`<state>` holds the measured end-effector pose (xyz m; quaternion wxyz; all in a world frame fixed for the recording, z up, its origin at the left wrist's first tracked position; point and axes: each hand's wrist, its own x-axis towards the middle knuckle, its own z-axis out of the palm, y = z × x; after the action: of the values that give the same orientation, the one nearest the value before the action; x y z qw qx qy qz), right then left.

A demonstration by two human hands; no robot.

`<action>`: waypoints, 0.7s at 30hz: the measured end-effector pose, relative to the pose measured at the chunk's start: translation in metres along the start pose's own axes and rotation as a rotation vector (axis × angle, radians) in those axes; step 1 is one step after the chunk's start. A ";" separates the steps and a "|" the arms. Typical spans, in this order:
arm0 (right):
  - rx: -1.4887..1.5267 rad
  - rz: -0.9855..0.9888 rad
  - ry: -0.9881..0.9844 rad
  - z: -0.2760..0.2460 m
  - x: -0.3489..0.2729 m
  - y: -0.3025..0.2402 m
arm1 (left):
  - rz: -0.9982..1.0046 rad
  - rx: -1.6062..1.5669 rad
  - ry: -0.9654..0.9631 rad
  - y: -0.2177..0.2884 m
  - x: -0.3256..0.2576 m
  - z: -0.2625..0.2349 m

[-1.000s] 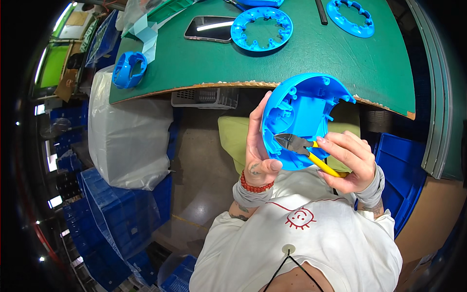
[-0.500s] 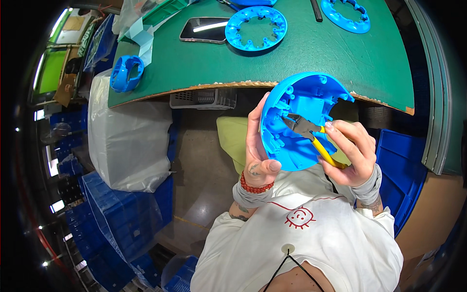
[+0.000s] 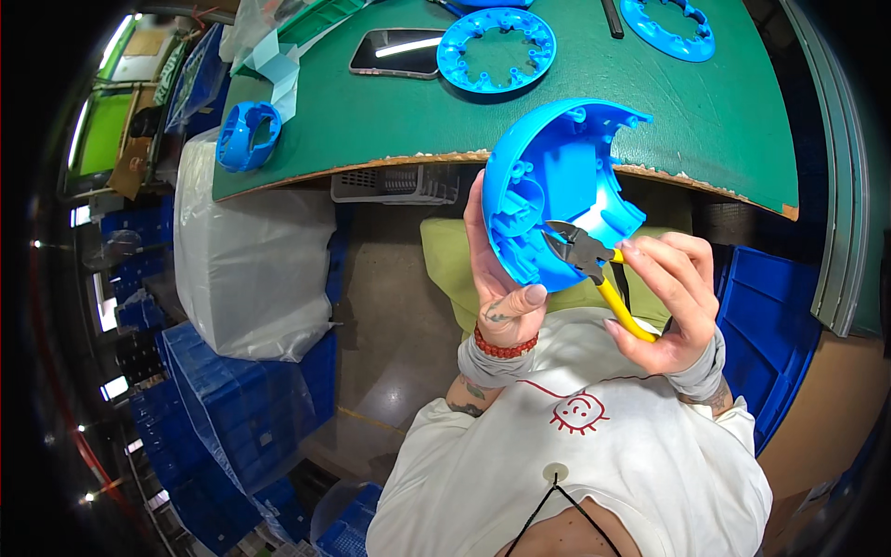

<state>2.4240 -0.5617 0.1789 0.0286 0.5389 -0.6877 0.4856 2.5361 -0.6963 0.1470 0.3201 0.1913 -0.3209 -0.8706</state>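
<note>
- Two hands are full. The right hand (image 3: 676, 302) holds the yellow handles of the cutters (image 3: 592, 263), with the handles spread apart. The left hand (image 3: 506, 308) holds the blue shell (image 3: 568, 181), its fingers around the left outside and its thumb by the bottom rim.
- The shell is up in front of the body, by the near edge of the table (image 3: 390, 116), with its hollow side showing. The cutters' dark tips are by the ribs at its lower left. I can't tell if they touch.
- The shell looks like hard plastic, so it should feel light and stiff. The shiny outside may be a bit slippery.
- The round outside wall looks like the best place to hold. The little posts and ribs inside look thin and might snap, so fingers should stay off them.
- The cutters look heavier for their size. The handles are the place to grip, away from the blades.
- On the table are a small blue part (image 3: 232, 139) at the left, a phone (image 3: 397, 56) and a blue ring (image 3: 453, 70) farther back.
</note>
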 end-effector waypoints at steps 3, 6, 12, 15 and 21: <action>-0.063 0.022 -0.009 0.005 0.000 -0.006 | 0.037 -0.044 -0.029 0.001 -0.003 0.003; -0.082 0.011 -0.029 0.007 0.002 -0.005 | 0.045 -0.023 0.008 -0.003 -0.003 0.002; -0.071 0.026 -0.050 0.010 0.004 -0.008 | 0.055 -0.019 0.010 -0.003 -0.005 0.000; -0.063 0.025 -0.049 0.012 0.003 -0.009 | 0.040 -0.049 -0.002 -0.002 -0.005 0.001; -0.046 0.032 -0.044 0.016 0.002 -0.009 | 0.045 -0.043 -0.010 -0.001 -0.005 0.001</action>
<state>2.4372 -0.5740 0.1776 0.0179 0.5377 -0.7076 0.4582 2.5389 -0.6917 0.1473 0.3421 0.1728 -0.3082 -0.8707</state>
